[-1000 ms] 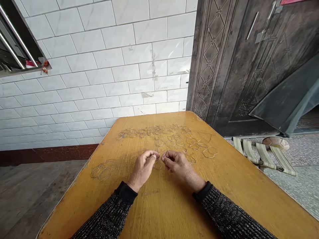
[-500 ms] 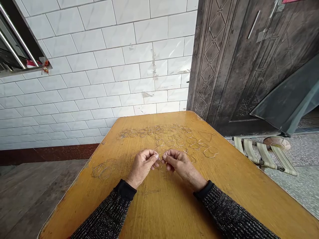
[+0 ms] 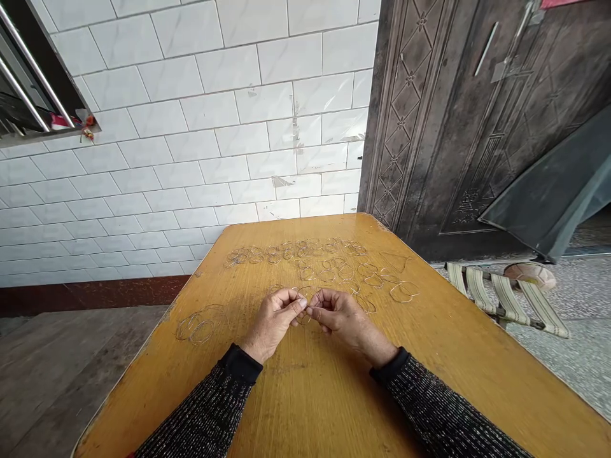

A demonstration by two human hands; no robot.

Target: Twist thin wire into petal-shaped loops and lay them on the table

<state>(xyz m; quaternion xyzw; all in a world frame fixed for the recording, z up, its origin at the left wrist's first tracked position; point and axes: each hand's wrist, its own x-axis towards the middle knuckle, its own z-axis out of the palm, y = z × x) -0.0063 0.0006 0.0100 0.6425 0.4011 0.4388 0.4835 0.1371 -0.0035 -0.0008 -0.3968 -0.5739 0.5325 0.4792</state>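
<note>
Over the middle of the wooden table (image 3: 305, 394), my left hand (image 3: 277, 318) and my right hand (image 3: 344, 318) meet at the fingertips. Both are closed in a pinch on a thin looped wire (image 3: 305, 320), mostly covered by the fingers. Just beyond them lie several thin wire loops bent into rings, such as the wire ring pair (image 3: 403, 291) on the right and a row of wire rings (image 3: 287, 251) farther back. To the left of my left hand rests a loose bundle of wire (image 3: 203, 324).
A white tiled wall (image 3: 205, 133) stands behind the table. At the right are a dark patterned metal door (image 3: 443, 127), a folding stool with striped straps (image 3: 506, 296) and a ball (image 3: 532, 273) on the floor. A barred window (image 3: 33, 76) is at the upper left.
My hands have come closer together, so the fingertips that were slightly apart now touch. The wire loops on the table lie as before.
</note>
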